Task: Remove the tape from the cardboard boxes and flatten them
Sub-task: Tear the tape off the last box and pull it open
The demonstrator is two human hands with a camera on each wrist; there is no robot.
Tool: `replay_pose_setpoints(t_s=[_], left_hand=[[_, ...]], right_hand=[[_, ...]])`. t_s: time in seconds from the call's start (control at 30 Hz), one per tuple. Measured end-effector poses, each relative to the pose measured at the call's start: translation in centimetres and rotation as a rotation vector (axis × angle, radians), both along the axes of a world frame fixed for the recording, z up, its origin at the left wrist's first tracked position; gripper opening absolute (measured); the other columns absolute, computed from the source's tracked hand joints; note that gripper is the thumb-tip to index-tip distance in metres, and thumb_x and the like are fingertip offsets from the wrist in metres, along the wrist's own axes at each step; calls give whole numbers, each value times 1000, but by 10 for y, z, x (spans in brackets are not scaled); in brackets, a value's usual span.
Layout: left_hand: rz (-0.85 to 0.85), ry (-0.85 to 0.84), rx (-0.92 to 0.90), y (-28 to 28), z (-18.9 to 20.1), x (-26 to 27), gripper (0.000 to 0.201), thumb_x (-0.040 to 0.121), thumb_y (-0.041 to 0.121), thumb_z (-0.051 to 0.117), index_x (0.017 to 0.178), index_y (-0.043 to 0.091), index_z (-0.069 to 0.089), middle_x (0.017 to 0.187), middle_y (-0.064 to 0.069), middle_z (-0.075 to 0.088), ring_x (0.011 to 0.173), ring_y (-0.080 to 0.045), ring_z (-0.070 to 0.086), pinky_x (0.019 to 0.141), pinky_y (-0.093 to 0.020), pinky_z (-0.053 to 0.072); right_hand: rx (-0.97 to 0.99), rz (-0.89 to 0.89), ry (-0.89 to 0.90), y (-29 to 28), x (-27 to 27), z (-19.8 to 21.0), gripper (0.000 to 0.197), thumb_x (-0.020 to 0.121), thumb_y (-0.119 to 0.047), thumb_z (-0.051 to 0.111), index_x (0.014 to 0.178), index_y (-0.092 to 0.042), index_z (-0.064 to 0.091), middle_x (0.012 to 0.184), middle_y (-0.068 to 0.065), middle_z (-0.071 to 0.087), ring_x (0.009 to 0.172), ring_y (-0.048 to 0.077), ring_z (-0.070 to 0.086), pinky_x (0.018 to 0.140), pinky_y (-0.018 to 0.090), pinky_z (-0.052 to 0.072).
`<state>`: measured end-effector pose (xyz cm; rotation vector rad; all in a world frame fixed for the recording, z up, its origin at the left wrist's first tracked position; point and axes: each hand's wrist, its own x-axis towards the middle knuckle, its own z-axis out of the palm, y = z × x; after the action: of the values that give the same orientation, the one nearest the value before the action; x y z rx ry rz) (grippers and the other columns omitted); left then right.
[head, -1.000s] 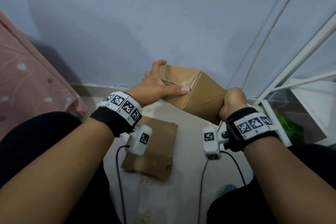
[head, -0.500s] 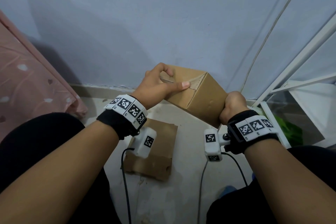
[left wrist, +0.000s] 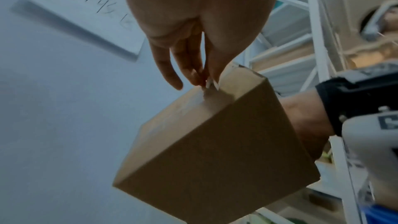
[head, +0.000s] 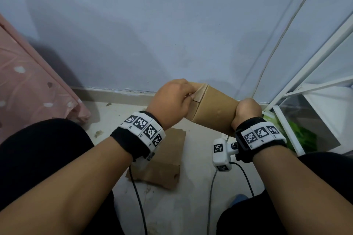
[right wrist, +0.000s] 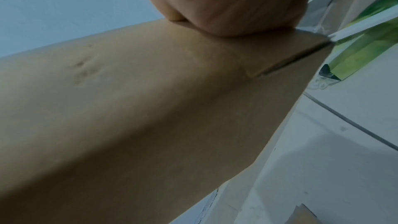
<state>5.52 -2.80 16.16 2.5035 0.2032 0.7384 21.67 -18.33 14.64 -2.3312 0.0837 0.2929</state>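
I hold a small brown cardboard box point(head: 215, 114) in the air in front of the wall. My right hand point(head: 246, 109) grips its right end, with the fingers hidden behind the box; in the right wrist view the palm point(right wrist: 228, 6) presses on the box point(right wrist: 150, 108). My left hand point(head: 188, 97) is at the box's left end. In the left wrist view its thumb and fingertips point(left wrist: 212, 81) pinch a pale strip of tape point(left wrist: 207, 94) at the top edge of the box point(left wrist: 215, 142). A flattened cardboard piece point(head: 166, 160) lies on the floor below.
A blue-grey wall point(head: 152, 34) stands close behind the box. A pink cloth point(head: 28, 86) hangs at the left. A white metal rack point(head: 305, 89) with a green bag point(head: 301, 135) stands at the right. Black cables point(head: 137, 196) run over the floor between my knees.
My left hand shifted from lying with its thumb flat along the box's top to pinching at the end seam. The box turned and came slightly lower and toward me.
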Motion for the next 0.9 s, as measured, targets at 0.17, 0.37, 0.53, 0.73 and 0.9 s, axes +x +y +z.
replay_pose_setpoints(t_s=[0.17,0.37,0.53,0.73,0.9], left_hand=[[-60,114,-398,-4,10,-3,11,90,8,67,80,13,65,72,2,63,66,-8,56,68,-23,49],[-140,198,-1002,-7,19,-2,10,77,12,60,70,7,54,63,-9,55,60,-21,52,63,-28,48],[-157,81,-1014,1,29,-9,20,101,5,51,83,3,58,87,-14,63,78,-22,60,75,-32,56],[-121,99,-648,3,16,-10,26,93,14,70,119,11,72,110,-5,70,86,-14,68,79,-21,55],[-106,68,-450,-4,11,-8,6,83,15,81,87,12,76,78,1,72,70,-5,64,71,-20,51]], right_hand=[[-363,182,-109,-4,2,2,29,89,-2,65,117,3,63,120,21,66,113,40,63,95,39,51],[-430,229,-134,-4,5,-4,28,87,-4,68,114,2,64,114,19,66,111,39,64,93,39,52],[-370,119,-134,-19,19,-3,27,94,-5,59,118,5,63,107,21,63,104,37,63,82,37,49],[-236,157,-102,-1,9,-7,28,95,-4,56,120,4,66,117,24,66,111,40,64,81,33,52],[-214,82,-20,-2,7,-3,25,82,-4,72,106,0,68,96,14,62,107,37,66,87,36,53]])
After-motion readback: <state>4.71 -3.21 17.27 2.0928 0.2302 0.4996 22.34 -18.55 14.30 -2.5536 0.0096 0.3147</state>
